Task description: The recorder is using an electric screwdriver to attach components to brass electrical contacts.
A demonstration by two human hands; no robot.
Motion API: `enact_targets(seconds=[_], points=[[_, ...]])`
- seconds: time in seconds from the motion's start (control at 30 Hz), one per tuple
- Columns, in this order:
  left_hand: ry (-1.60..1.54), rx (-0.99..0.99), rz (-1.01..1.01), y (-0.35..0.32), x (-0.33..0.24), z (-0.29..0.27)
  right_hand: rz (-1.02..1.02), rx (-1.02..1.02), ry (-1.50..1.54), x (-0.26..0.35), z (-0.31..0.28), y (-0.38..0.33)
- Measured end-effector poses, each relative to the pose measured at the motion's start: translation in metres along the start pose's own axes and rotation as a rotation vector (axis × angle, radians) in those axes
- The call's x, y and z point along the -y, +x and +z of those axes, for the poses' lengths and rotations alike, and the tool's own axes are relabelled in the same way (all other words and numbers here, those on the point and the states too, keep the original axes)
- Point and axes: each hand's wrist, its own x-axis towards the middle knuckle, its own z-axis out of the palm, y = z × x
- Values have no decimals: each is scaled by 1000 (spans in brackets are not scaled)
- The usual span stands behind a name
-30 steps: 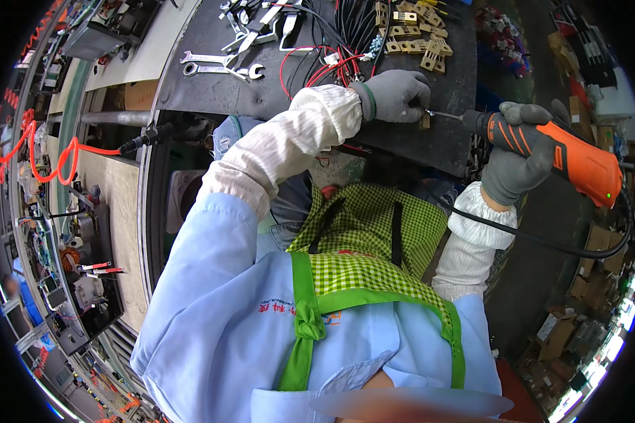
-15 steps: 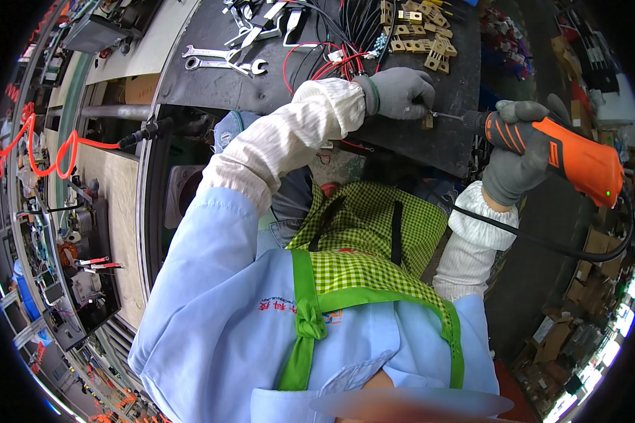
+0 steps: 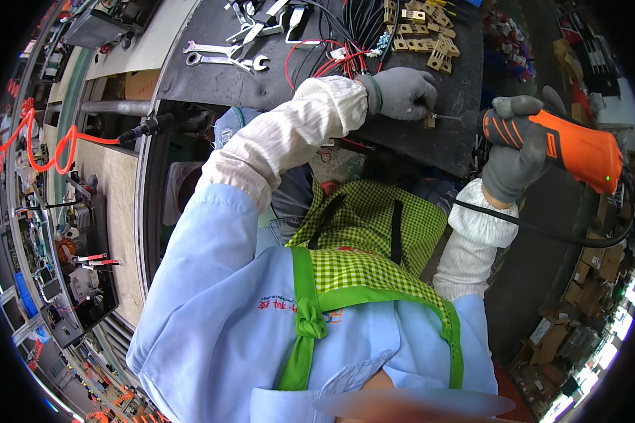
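My left hand [image 3: 404, 95], in a grey glove, is closed at the table's near right part. Its fingertips pinch a small brass-coloured block [image 3: 430, 122], mostly hidden by the glove. My right hand [image 3: 516, 156], also gloved, wraps round an orange and black electric screwdriver [image 3: 578, 149] with a black cord. The thin bit [image 3: 458, 116] of the tool points left at the block in my left hand; whether it touches cannot be made out. Just beyond my left hand lie several similar brass-coloured blocks [image 3: 423, 44] with holes, in a loose pile.
Black and red cables [image 3: 346, 60] bunch on the dark table [image 3: 190, 92] beyond my left forearm. Several wrenches [image 3: 226, 60] lie at the far left of it. A coiled orange hose [image 3: 70, 144] hangs at the left. Cartons [image 3: 554, 335] stand at the lower right.
The back end of the electric screwdriver has swung slightly upward in the picture, and its cord has shifted with it. My left hand keeps its pinch on the block.
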Motion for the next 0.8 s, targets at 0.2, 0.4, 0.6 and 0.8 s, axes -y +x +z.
enact_targets(seconds=[0.2, 0.4, 0.6, 0.8], points=[[6, 35, -29, 0, -1, -2, -8, -2, 42, -7, 0, 1], [13, 54, -52, -2, -5, -3, 42, -11, 14, -6, -1, -1], [13, 22, -25, -5, -3, 3, 136, 6, 58, -11, 13, 3], [-57, -38, 44, -4, 1, 7, 133, -7, -88, -10, 24, 3]])
